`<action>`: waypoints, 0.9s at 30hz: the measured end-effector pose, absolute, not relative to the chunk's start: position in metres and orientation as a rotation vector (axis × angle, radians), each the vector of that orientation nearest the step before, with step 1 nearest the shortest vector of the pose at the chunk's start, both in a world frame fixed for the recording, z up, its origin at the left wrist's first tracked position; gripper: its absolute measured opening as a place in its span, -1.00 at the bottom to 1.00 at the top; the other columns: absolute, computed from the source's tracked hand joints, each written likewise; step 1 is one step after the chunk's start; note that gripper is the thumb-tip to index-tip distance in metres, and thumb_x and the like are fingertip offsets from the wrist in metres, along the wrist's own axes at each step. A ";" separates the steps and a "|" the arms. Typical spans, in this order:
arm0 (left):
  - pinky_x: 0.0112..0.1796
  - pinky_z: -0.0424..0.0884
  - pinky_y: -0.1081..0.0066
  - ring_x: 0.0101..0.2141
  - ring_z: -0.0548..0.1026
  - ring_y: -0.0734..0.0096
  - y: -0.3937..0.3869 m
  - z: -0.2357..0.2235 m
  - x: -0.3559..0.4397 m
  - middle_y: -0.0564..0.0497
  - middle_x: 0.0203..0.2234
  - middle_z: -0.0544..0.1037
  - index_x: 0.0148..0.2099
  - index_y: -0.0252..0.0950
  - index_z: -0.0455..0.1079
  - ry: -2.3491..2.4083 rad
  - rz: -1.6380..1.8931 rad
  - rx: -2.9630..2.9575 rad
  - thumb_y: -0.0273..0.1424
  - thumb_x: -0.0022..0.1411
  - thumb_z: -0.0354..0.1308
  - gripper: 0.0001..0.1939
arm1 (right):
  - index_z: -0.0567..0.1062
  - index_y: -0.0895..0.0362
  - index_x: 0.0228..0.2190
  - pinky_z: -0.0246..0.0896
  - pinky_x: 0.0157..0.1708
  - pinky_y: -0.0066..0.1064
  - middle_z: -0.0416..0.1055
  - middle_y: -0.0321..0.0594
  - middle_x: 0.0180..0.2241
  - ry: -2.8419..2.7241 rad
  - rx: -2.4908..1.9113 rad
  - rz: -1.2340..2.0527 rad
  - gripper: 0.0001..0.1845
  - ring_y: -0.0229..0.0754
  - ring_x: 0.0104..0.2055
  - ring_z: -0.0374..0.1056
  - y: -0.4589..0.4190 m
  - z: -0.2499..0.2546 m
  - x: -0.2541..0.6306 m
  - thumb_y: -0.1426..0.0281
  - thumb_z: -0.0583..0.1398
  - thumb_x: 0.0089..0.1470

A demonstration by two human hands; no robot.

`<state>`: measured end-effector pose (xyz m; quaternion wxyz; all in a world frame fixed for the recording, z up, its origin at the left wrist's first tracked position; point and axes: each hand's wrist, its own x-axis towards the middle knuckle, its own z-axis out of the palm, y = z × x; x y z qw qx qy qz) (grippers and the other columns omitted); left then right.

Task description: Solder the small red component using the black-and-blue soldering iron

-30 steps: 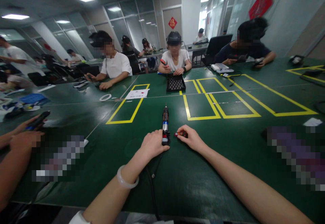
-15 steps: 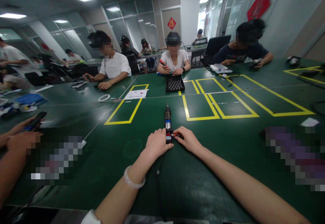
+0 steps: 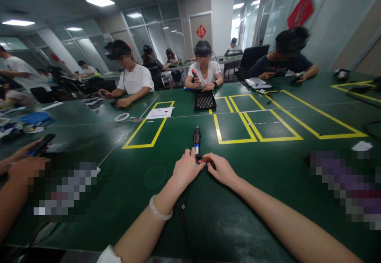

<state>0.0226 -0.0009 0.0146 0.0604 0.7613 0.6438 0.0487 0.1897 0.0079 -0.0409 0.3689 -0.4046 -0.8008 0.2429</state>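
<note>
A corded electric screwdriver point(image 3: 197, 136) lies on the green table point(image 3: 247, 211), its thin bit pointing away from me. My left hand point(image 3: 185, 170) is closed around its rear part, with the thumb along the near end. From the right, my right hand point(image 3: 222, 169) comes up against the same end, thumb and finger pinched on a small red-and-black piece point(image 3: 200, 161). Fingers hide most of that piece, and I cannot tell whether it is joined to the screwdriver. A dark cord point(image 3: 182, 217) trails from the screwdriver toward me.
Yellow tape rectangles point(image 3: 236, 141) mark the table ahead. A white paper sheet point(image 3: 160, 113), a tape roll point(image 3: 122, 117) and a black tray of small parts point(image 3: 205, 101) lie farther off. Blurred-out objects flank my arms. A co-worker's hands point(image 3: 28, 155) hold a dark tool at left; several people sit opposite.
My right hand has brought the small red-and-black piece leftward from beside the screwdriver to its rear part. My left hand has shifted slightly right and forward along the screwdriver.
</note>
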 end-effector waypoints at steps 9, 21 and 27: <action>-0.31 0.39 0.33 -0.15 0.44 0.14 -0.011 0.016 -0.004 -0.15 -0.06 0.30 0.23 -0.15 0.04 2.012 0.038 2.373 -0.07 0.20 -0.03 -0.40 | 0.38 0.08 -0.14 0.28 -0.19 -0.35 0.51 -0.22 -0.22 -2.024 -0.983 0.788 -0.67 -0.18 -0.19 0.42 0.006 -0.039 0.192 0.59 0.07 0.06; -0.21 0.43 0.23 -0.01 0.37 0.08 -0.074 0.015 -0.129 -0.22 0.11 0.21 0.31 -0.26 -0.05 2.256 -0.181 2.158 -0.08 0.25 -0.21 -0.34 | 0.47 0.12 -0.28 0.19 -0.30 -0.44 0.45 -0.25 -0.35 -2.096 -1.023 0.738 -0.81 -0.24 -0.32 0.34 0.010 -0.043 0.194 0.55 0.09 0.10; -0.06 0.37 0.12 -0.03 0.41 0.02 -0.104 -0.008 -0.233 -0.25 0.06 0.27 0.29 -0.35 0.01 2.391 -0.060 2.130 0.02 0.19 -0.25 -0.24 | 0.48 0.11 -0.29 0.18 -0.30 -0.44 0.45 -0.24 -0.36 -2.117 -1.046 0.732 -0.82 -0.23 -0.31 0.33 0.010 -0.042 0.194 0.53 0.10 0.11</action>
